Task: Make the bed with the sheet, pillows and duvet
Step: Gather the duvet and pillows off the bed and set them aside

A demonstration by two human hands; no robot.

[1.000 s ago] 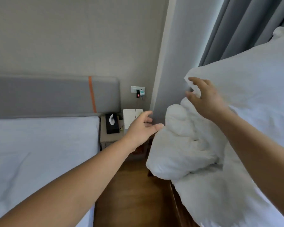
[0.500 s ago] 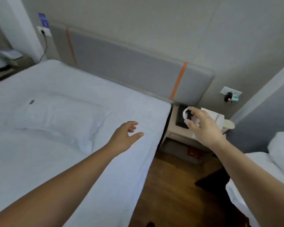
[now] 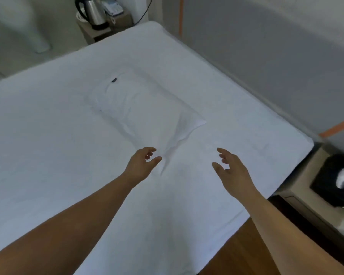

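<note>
A white pillow (image 3: 145,110) lies flat in the middle of the bed, on the white sheet (image 3: 48,135) that covers the mattress. My left hand (image 3: 142,164) hovers just at the pillow's near corner, fingers spread and relaxed, holding nothing. My right hand (image 3: 230,170) is held open over the sheet, to the right of the pillow and apart from it. No duvet is in view.
A grey padded headboard (image 3: 266,56) with orange stripes runs along the right. A nightstand (image 3: 314,203) with a black tissue box (image 3: 338,179) stands at the lower right. A kettle (image 3: 93,12) sits on a small table beyond the bed's far corner. Wooden floor (image 3: 242,253) shows below.
My view has swung left from the other bed's white bedding to this bed. Both empty hands have come over the sheet, close to the pillow's near corner.
</note>
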